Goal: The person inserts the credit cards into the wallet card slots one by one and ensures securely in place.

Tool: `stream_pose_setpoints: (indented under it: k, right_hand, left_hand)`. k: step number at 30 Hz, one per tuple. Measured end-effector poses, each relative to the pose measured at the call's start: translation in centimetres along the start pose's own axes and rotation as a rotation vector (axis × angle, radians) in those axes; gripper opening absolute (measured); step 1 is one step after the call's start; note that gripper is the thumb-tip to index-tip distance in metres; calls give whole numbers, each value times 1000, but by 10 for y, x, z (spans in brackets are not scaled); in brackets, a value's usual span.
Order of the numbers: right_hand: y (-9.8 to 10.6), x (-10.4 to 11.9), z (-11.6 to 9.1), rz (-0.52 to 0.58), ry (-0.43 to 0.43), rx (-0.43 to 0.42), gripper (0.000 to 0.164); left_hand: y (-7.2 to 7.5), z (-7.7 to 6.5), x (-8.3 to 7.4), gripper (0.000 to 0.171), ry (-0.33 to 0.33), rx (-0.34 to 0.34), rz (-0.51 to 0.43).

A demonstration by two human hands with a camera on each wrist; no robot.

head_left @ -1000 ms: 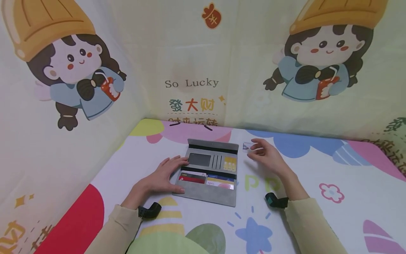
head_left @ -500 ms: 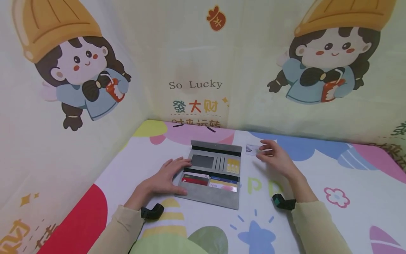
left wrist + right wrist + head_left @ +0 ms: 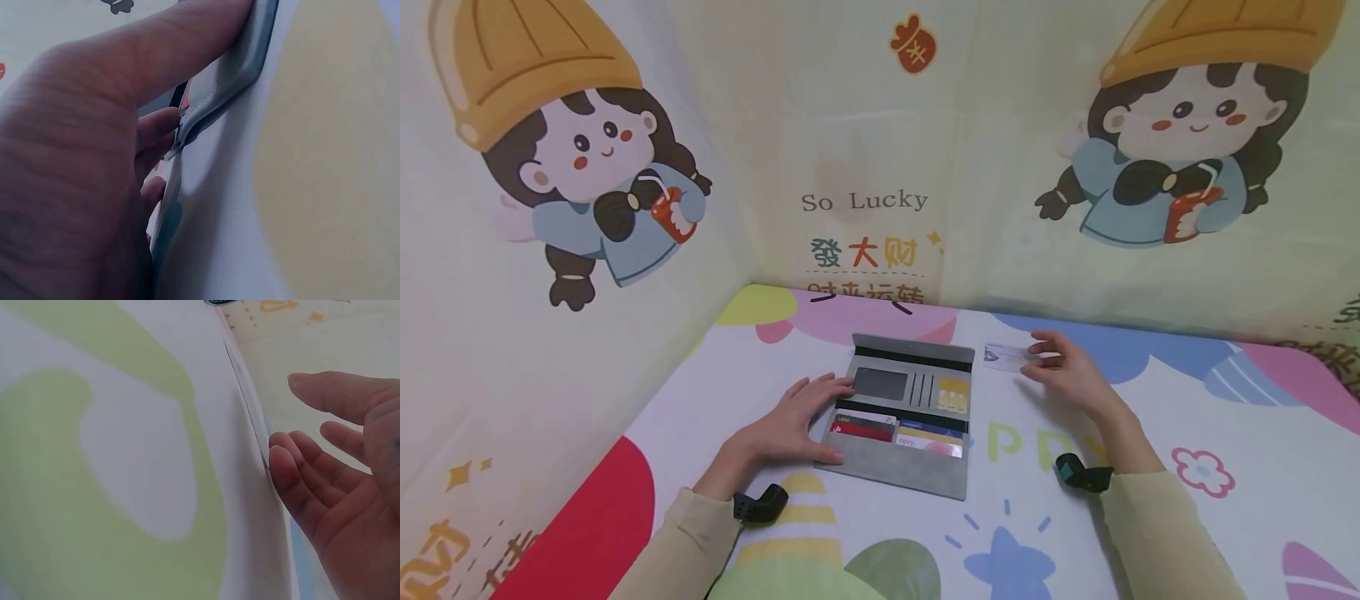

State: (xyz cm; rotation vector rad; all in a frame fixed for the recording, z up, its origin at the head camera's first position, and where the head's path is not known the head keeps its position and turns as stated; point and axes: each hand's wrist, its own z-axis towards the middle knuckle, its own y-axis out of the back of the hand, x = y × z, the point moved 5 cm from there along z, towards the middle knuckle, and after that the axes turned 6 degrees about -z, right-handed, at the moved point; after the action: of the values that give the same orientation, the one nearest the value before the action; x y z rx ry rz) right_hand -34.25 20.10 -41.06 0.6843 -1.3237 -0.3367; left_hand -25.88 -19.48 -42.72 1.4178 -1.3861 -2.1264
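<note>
A grey long wallet [image 3: 895, 475] lies unfolded on the table. Its lower pockets hold several cards, among them a red card [image 3: 861, 431] and a white and pink card [image 3: 929, 443]. My left hand [image 3: 782, 427] rests at the wallet's left side with fingers spread. Its thumb presses on the wallet's near left corner, as the left wrist view also shows. Right of the wallet lies a pale card [image 3: 1002, 357], seen edge-on in the right wrist view. My right hand [image 3: 1067, 372] has its fingertips at this card's right end, the thumb standing apart from the fingers.
Yellow printing [image 3: 953, 395] shows in the wallet's upper right part. A patterned cloth [image 3: 1150, 433] covers the table. Cloth walls [image 3: 842, 133] with cartoon prints stand behind and to the left. Black wrist cameras [image 3: 762, 504] sit on both forearms.
My right hand has drawn back to the right, so more of the pale card shows. The view has shifted slightly. My left hand stays in place on the wallet.
</note>
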Motion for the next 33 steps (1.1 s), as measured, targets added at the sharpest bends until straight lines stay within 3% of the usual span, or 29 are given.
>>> stream_pose_setpoints:
  k: [16,33]
  right_hand:
    - [9,-9,3,-64,-54,20,68]
    - [6,-15,10,-232,-91,71,64]
  left_hand:
    - [-2,2,3,90,2,10,21]
    - [-2,1,1,89,-16,-3,12]
